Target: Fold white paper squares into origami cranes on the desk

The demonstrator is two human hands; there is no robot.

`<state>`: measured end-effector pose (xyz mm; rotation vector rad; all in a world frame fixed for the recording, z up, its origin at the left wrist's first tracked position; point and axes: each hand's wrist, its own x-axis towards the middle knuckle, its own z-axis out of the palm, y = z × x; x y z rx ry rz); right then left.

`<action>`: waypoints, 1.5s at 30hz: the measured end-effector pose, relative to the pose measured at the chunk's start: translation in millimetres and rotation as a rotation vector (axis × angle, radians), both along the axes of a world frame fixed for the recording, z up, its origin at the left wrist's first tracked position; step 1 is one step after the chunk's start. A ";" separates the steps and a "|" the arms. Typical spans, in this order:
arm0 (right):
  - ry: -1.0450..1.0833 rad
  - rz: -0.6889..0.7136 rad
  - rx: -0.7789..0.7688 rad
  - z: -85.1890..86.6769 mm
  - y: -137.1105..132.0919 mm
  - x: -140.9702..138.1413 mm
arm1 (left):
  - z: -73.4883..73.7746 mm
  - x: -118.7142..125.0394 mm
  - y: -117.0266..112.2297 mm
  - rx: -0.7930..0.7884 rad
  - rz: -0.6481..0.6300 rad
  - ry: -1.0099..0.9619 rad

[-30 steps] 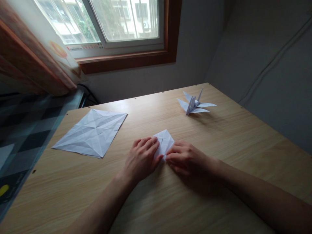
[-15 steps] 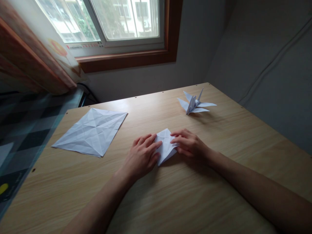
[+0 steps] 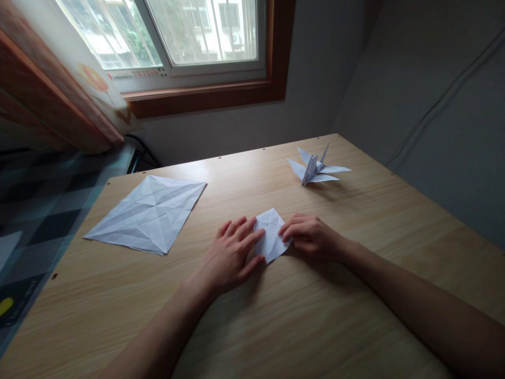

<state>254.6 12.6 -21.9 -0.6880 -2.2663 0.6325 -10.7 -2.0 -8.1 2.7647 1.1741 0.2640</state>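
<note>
Between the hands, folded paper (image 3: 270,238) lies flat: left hand (image 3: 231,255) presses it, fingers spread; right hand (image 3: 311,237) pinches its right corner.

light: dim room, daylight from the window (image 3: 197,31) far beyond the left hand (image 3: 231,255) | glare: panes washed out, pale sheen on the counter (image 3: 355,252) ahead of both hands | shadows: soft, pooled nearside of the right hand (image 3: 311,237) | focus: hands sharp, near forearms slightly soft | edges: wide-angle bending
</note>
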 end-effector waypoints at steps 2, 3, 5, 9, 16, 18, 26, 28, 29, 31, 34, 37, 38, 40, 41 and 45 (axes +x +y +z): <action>-0.004 -0.056 -0.019 -0.1 -0.2 -2.9 | -0.1 -0.2 0.0 0.011 -0.002 -0.002; -0.010 -0.102 -0.030 0.2 -0.4 -5.3 | -0.1 -0.2 0.0 0.013 -0.005 0.000; -0.024 -0.201 -0.053 1.1 -0.8 -11.8 | 0.1 0.1 0.1 0.008 -0.010 0.005; -0.057 -0.347 -0.109 1.7 -1.3 -26.7 | 0.4 1.8 0.2 -0.002 0.027 -0.003; -0.164 -0.476 -0.120 -1.4 -3.4 -38.0 | -0.2 4.7 -1.3 0.036 0.015 0.007; -0.213 -0.507 -0.108 -0.7 -3.6 -39.2 | -0.3 5.2 -1.5 0.043 0.013 0.011; -0.386 -0.620 -0.015 -1.1 -1.8 -31.6 | -1.9 4.7 -0.7 0.039 0.027 0.024; -0.364 -0.624 0.002 -3.6 -1.2 -26.9 | -2.6 4.7 -0.2 0.033 0.032 0.022; -0.332 -0.619 0.012 -4.6 -1.2 -24.7 | -3.0 4.8 0.1 0.032 0.037 0.017; -0.235 -0.575 0.045 -5.5 -2.4 -21.5 | -3.7 5.0 0.5 0.031 0.044 0.004; -0.112 -0.414 0.117 -3.1 -6.8 -20.5 | -4.6 5.0 0.8 0.030 0.053 -0.017; -0.117 -0.279 0.176 1.6 -11.1 -20.6 | -5.2 4.8 0.4 0.034 0.063 -0.048; -0.130 -0.251 0.195 3.2 -11.7 -19.7 | -5.3 4.7 0.3 0.037 0.066 -0.061; -0.157 -0.198 0.228 5.6 -11.6 -16.4 | -5.7 4.5 0.0 0.041 0.076 -0.081; -0.171 -0.163 0.236 6.4 -11.2 -14.3 | -5.9 4.5 -0.1 0.040 0.082 -0.087; -0.234 -0.053 0.209 7.1 -10.6 -8.8 | -7.4 4.2 0.5 0.047 0.084 -0.112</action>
